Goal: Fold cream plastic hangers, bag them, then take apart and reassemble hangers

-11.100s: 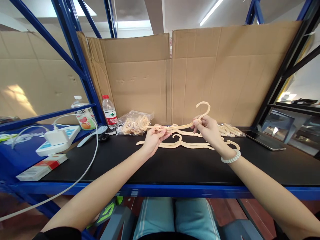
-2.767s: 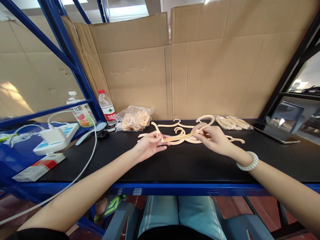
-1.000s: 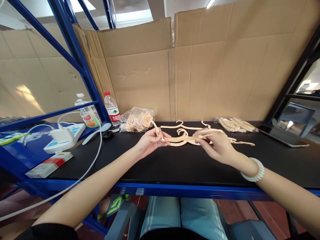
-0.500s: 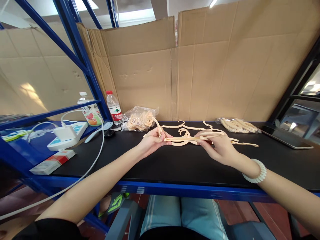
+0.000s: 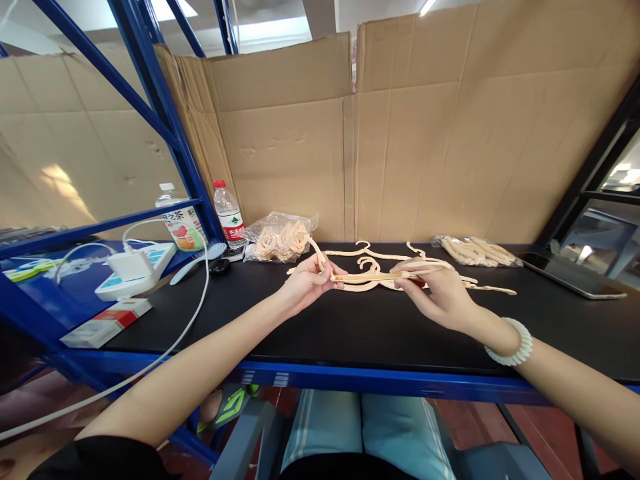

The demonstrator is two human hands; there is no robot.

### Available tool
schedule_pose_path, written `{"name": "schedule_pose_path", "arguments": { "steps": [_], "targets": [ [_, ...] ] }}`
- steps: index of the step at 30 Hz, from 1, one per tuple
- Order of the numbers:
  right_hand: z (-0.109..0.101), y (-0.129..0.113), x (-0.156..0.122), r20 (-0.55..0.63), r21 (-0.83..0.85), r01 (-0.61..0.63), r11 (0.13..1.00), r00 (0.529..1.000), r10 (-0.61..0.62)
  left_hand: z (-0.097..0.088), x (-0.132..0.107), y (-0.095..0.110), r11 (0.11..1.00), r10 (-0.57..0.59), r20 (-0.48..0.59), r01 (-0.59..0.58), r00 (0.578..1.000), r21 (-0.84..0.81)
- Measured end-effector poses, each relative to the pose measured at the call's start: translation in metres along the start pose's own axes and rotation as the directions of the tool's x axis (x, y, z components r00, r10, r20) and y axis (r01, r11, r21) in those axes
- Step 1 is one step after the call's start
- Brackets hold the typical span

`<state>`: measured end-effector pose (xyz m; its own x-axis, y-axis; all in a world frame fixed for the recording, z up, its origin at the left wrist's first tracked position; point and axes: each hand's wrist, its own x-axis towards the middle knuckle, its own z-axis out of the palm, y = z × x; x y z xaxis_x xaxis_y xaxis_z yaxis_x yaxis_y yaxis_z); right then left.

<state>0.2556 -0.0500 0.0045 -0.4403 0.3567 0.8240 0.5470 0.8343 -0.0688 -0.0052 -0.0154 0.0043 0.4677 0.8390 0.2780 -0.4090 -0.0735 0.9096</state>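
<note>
While L hand (image 5: 306, 287) pinches one end of beige hanger (image 5: 373, 276) btwn thumb & fingers, R hand (image 5: 440, 297) pinches other end; hanger held level just above black table (image 5: 350, 333), mid-table, w/ loose hangers (image 5: 345, 253) lying on it right behind.

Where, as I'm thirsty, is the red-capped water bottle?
In the head view, the water bottle stands at the back left of the black shelf, between the tea bottle and the clear bag of beige parts.

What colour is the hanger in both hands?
The hanger is pale cream; head view shows it.
</note>
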Motion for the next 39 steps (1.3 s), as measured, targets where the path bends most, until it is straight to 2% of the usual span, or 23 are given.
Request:
{"name": "schedule_pose_path", "arguments": {
  "steps": [7,13,20,22,24,26,28,29,30,31,32,33,34,35,36,37,39],
  "targets": [
    [0.002,-0.006,-0.001,0.003,-0.021,0.013,1.000,1.000,-0.013,0.000,0.000,-0.004,0.997,0.053,-0.051,-0.050,0.997,0.053],
    [0.005,-0.008,0.002,-0.070,0.041,-0.005,0.999,0.997,0.008,0.002,-0.001,-0.009,0.995,0.089,-0.128,-0.083,0.988,0.053],
    [0.008,-0.008,0.006,-0.078,0.209,-0.237,0.949,0.963,0.258,0.006,-0.002,-0.007,0.994,0.101,-0.169,-0.094,0.980,0.047],
    [0.008,-0.003,0.006,-0.084,0.262,-0.313,0.913,0.935,0.345,0.006,-0.003,-0.005,0.999,0.037,-0.212,-0.028,0.977,0.046],
    [0.006,0.006,0.005,-0.081,0.306,-0.399,0.864,0.894,0.441,0.006,-0.004,-0.004,0.994,-0.067,-0.250,0.087,0.966,0.071],
    [0.004,0.017,0.004,-0.074,0.343,-0.457,0.820,0.858,0.509,0.007,-0.007,-0.005,0.970,-0.149,-0.232,0.188,0.961,0.156],
    [0.003,0.026,0.002,-0.066,0.377,-0.472,0.797,0.845,0.531,0.008,-0.010,-0.008,0.918,-0.128,-0.149,0.174,0.980,0.357],
    [0.002,0.030,0.002,-0.061,0.390,-0.470,0.792,0.845,0.531,0.010,-0.012,-0.009,0.857,-0.060,-0.091,0.098,0.994,0.506],
    [0.003,0.032,0.002,-0.052,0.396,-0.469,0.789,0.847,0.529,0.011,-0.014,-0.011,0.750,0.045,-0.018,-0.022,0.999,0.661],
    [0.003,0.033,0.002,-0.034,0.396,-0.470,0.789,0.851,0.524,0.012,-0.016,-0.011,0.587,0.174,0.072,-0.163,0.982,0.793],
    [0.004,0.032,0.003,-0.006,0.390,-0.469,0.792,0.859,0.512,0.013,-0.017,-0.011,0.383,0.310,0.171,-0.287,0.935,0.878],
    [0.006,0.031,0.004,0.028,0.383,-0.468,0.796,0.867,0.497,0.013,-0.018,-0.011,0.172,0.428,0.266,-0.367,0.864,0.914],
    [0.008,0.028,0.005,0.066,0.380,-0.469,0.797,0.873,0.482,0.013,-0.018,-0.010,-0.007,0.513,0.344,-0.397,0.786,0.918],
    [0.010,0.026,0.006,0.107,0.385,-0.473,0.792,0.876,0.471,0.012,-0.017,-0.008,-0.135,0.561,0.396,-0.391,0.727,0.910],
    [0.013,0.024,0.007,0.147,0.398,-0.483,0.780,0.873,0.466,0.010,-0.016,-0.007,-0.217,0.575,0.421,-0.366,0.701,0.905],
    [0.016,0.022,0.007,0.181,0.417,-0.499,0.760,0.865,0.469,0.008,-0.014,-0.005,-0.261,0.556,0.429,-0.340,0.712,0.903],
    [0.022,0.022,0.007,0.231,0.455,-0.541,0.707,0.839,0.493,0.003,-0.011,-0.004,-0.277,0.451,0.406,-0.308,0.795,0.910]
  ]
}}
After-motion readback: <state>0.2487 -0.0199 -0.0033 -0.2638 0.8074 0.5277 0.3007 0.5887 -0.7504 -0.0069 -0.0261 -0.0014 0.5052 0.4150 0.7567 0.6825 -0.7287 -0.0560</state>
